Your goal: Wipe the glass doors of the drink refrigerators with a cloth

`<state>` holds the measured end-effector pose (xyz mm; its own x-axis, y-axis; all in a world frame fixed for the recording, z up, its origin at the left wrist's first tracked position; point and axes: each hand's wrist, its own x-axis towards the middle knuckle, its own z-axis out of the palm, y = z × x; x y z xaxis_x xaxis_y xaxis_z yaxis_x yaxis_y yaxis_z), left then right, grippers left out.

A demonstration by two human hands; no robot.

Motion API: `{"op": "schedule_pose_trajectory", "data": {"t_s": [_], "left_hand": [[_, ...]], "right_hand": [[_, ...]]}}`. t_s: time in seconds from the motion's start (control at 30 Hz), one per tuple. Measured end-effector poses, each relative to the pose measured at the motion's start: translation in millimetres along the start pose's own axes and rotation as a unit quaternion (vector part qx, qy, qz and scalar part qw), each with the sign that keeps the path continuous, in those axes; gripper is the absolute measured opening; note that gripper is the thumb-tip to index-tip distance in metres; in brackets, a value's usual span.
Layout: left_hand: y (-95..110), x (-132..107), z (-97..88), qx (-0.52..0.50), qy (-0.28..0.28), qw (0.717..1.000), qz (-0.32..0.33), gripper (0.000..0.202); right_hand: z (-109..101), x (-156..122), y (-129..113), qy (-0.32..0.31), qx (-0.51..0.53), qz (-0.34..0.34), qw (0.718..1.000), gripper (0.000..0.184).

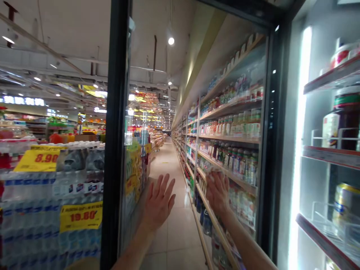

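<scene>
In the lower centre of the frame, the person's right hand [218, 193] is curling over what is looking like a pale, crumpled cloth [216, 171], its fingers closing on it narrowly. The cloth is lying under and just beyond the fingertips, against the glass door [188, 138]; blur is hiding its edges. The left hand [160, 202], left of it and well apart, is spreading its fingers wide and holding nothing, its palm facing the glass; whether it is touching cannot be told.

At the left, a yellow price sign [36, 160] is reading "8.90" in red, and lower down a second yellow sign [81, 216] is showing what looks like "19.80", its smaller print blurring. Both are standing among packed bottles [28, 221]. At the right edge, bottles and cans are standing on lit shelves [334, 155], their labels blurring beyond reading
</scene>
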<state>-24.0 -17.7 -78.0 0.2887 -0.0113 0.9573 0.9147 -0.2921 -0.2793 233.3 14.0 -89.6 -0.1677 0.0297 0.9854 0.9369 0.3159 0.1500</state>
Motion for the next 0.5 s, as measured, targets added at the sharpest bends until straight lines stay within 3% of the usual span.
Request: {"op": "schedule_pose_trajectory", "data": {"t_s": [0.1,0.13,0.17,0.23,0.3,0.33,0.43,0.5], "left_hand": [[1,0,-0.9,-0.005,0.000,1.000,-0.001,0.044],[1,0,-0.7,-0.012,0.001,1.000,-0.005,0.044],[2,-1,-0.3,-0.019,0.002,1.000,-0.009,0.044],[2,-2,0.9,-0.029,0.005,0.999,-0.018,0.044],[2,-2,2.2,-0.033,0.008,0.999,-0.022,0.045],[2,-2,2.9,-0.034,0.010,0.999,-0.023,0.045],[1,-2,4.9,-0.040,0.014,0.999,-0.022,0.046],[0,-3,5.9,-0.043,0.015,0.999,-0.024,0.047]], "right_hand": [[-2,8,18,0.115,-0.032,0.185,0.975,0.052],[-2,10,21,0.136,-0.034,0.216,0.966,0.052],[-2,12,22,0.134,-0.027,0.209,0.968,0.052],[-2,14,19,0.066,-0.003,0.093,0.994,0.050],[-5,17,23,0.013,0.003,-0.014,1.000,0.048],[-7,19,28,0.026,-0.008,-0.012,1.000,0.048],[-17,28,54,0.162,-0.057,0.132,0.976,0.051],[-20,33,63,0.196,-0.065,0.169,0.964,0.052]]}}
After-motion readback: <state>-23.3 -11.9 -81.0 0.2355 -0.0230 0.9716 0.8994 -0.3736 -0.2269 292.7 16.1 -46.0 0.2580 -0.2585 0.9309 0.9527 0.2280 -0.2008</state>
